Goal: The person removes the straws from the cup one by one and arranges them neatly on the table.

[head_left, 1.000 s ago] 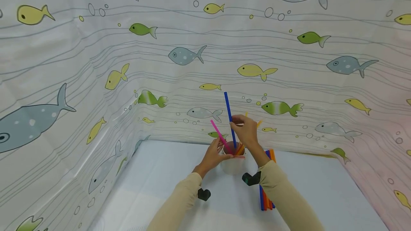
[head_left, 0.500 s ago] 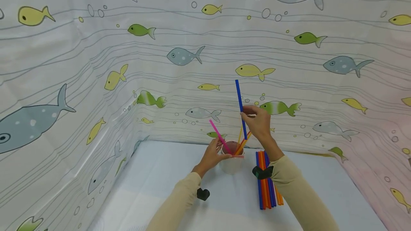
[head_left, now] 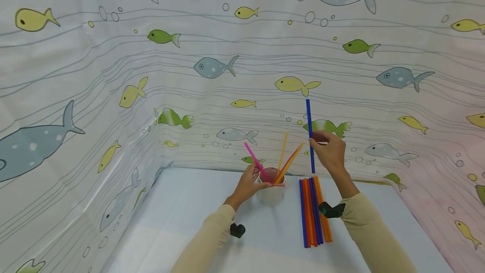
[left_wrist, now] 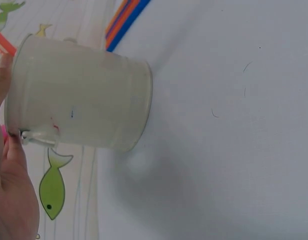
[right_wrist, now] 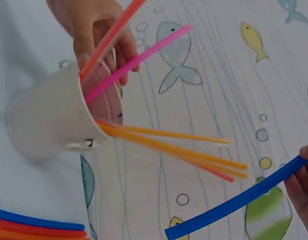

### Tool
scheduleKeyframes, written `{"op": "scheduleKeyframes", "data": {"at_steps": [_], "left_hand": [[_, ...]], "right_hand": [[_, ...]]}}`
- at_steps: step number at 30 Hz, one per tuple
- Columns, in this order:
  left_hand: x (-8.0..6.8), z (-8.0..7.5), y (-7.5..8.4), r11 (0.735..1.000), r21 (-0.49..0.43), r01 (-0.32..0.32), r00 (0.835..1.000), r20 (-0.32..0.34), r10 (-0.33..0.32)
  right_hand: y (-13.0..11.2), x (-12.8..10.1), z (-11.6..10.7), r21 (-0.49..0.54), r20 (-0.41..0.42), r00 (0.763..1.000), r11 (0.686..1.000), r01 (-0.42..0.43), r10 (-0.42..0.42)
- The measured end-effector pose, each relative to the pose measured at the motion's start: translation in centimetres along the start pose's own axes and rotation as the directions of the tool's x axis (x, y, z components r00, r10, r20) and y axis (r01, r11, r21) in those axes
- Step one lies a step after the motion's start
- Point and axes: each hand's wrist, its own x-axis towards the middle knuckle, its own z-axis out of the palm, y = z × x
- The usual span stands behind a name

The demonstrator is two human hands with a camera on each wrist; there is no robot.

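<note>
A small white bucket stands on the table, its rim held by my left hand with the thumb in front and fingers behind. Out of it lean a pink straw, a red-orange straw near the left thumb, and several orange and yellow straws on the other side. My right hand pinches a blue straw about its middle; the straw is nearly upright, to the right of the bucket. Its lower end is just above the far ends of a row of blue and orange straws.
The white table reaches back to a fish-print curtain that surrounds it at the back and sides. The row of straws lies right of the bucket, near the right sleeve. Dark wrist devices sit at both cuffs.
My right hand has lifted the blue straw out over the bucket's mouth and carried it to the right, over the row of straws. My left hand stays on the bucket.
</note>
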Motion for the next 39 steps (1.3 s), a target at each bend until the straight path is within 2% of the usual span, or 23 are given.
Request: {"op": "scheduleKeyframes", "data": {"at_steps": [9, 18, 26, 32, 39], "left_hand": [[-0.1, 0.0, 0.1, 1.0, 0.002, 0.013, 1.0, -0.001, -0.013], [0.0, 0.0, -0.2, 1.0, 0.009, 0.016, 1.0, -0.001, -0.016], [0.1, 0.0, -0.1, 1.0, -0.001, 0.025, 1.0, 0.0, -0.025], [0.0, 0.1, -0.1, 1.0, -0.008, 0.015, 1.0, -0.001, -0.015], [0.3, 0.0, -0.3, 1.0, -0.025, -0.008, 1.0, -0.003, 0.008]], "right_hand": [[4.6, -2.3, -1.3, -0.079, -0.003, 0.992, 0.989, -0.129, 0.129], [9.4, -4.8, -1.2, -0.14, 0.014, 0.972, 0.963, -0.228, 0.233], [11.9, -6.6, -1.2, -0.215, 0.065, 0.949, 0.934, -0.287, 0.307], [13.5, -7.7, -1.1, -0.264, 0.11, 0.937, 0.918, -0.295, 0.332], [14.7, -9.0, -1.0, -0.323, 0.174, 0.909, 0.894, -0.311, 0.379]]}}
